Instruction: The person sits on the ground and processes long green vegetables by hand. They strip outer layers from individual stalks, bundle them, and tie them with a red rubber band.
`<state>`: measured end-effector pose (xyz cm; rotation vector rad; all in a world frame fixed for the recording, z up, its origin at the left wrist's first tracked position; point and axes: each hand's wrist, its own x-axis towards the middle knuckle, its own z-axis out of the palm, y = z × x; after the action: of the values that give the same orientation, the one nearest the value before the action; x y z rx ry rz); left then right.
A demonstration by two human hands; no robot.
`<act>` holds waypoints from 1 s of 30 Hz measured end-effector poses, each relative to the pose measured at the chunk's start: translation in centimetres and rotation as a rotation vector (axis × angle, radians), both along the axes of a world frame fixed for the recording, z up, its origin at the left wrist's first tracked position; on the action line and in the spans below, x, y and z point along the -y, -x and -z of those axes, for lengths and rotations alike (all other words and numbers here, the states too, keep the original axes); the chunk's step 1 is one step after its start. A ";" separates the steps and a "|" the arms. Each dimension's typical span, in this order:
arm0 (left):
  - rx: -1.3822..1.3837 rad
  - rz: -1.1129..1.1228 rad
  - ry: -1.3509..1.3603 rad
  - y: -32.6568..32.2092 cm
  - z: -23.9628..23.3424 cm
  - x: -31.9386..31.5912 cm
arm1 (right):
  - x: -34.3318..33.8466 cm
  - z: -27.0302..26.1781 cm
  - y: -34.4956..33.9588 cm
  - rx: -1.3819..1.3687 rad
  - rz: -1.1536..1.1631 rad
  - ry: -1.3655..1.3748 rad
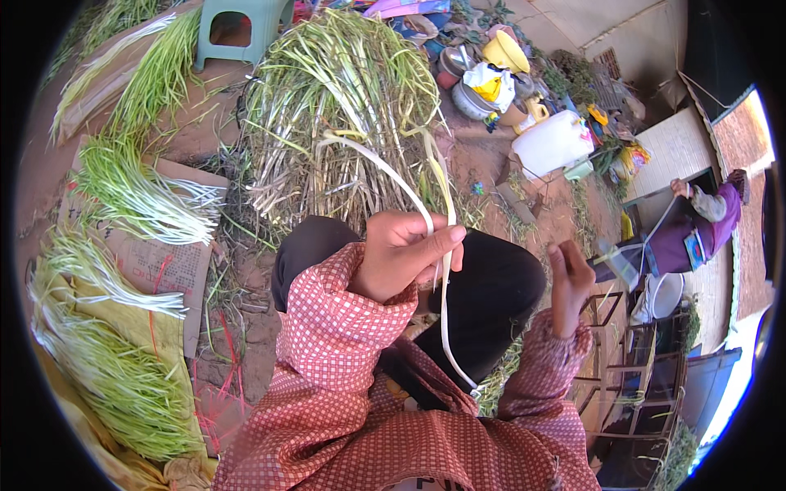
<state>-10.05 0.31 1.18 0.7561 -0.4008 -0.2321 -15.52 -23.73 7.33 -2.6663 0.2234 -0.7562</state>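
My left hand (pixel 411 251) pinches a scallion-like stalk (pixel 446 288) between thumb and fingers. Its pale white length hangs down over my dark trouser leg, and yellowish leaves bend above the hand. A second pale strand (pixel 393 172) arches up to the left from the same grip. Off to the right, my right hand (pixel 570 279) is raised with its fingers curled in, and nothing shows plainly in it. Before my knees lies a large heap of untrimmed stalks (pixel 344 116), green at the top, with brown, dry matter around the lower ends.
Cleaner white-stemmed bunches (pixel 153 196) lie at left on flattened cardboard (pixel 166 270) and yellow sheeting (pixel 169 325). A green plastic stool (pixel 239 37) stands behind. Basins, a white jerrycan (pixel 552 144) and a yellow bowl (pixel 506 52) crowd the upper right. A person in purple (pixel 688 233) is at right.
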 end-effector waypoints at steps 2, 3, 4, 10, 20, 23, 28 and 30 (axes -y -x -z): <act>-0.008 -0.005 -0.002 0.0 -0.3 -0.2 | -6.3 0.1 1.8 0.030 -0.193 -0.288; 0.002 0.000 0.023 -0.2 -0.7 -0.4 | -9.1 0.4 3.4 -0.111 -0.211 -0.486; 0.011 -0.001 0.039 -0.4 -1.2 -0.7 | -11.4 1.5 3.4 -0.075 -0.384 -0.407; 0.364 -0.199 0.062 -4.0 -5.6 -3.0 | -14.2 2.0 6.6 -0.260 -0.530 -0.726; 0.099 -0.109 -0.115 1.8 -1.2 3.7 | -9.8 0.7 1.5 0.086 -0.643 -0.565; 0.062 -0.098 -0.286 0.9 -1.2 3.7 | -8.5 1.2 0.4 0.086 -0.750 -0.552; -0.026 -0.151 -0.325 -0.1 -1.9 5.1 | -5.7 2.5 -1.9 0.189 -0.815 -0.410; -0.009 -0.171 -0.393 -0.1 -1.8 5.9 | -5.0 3.3 -2.4 0.209 -0.827 -0.342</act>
<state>-9.97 -5.55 2.96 1.1696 -0.2816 -0.1539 -13.07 -18.77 4.02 -2.0456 -0.6971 -0.6233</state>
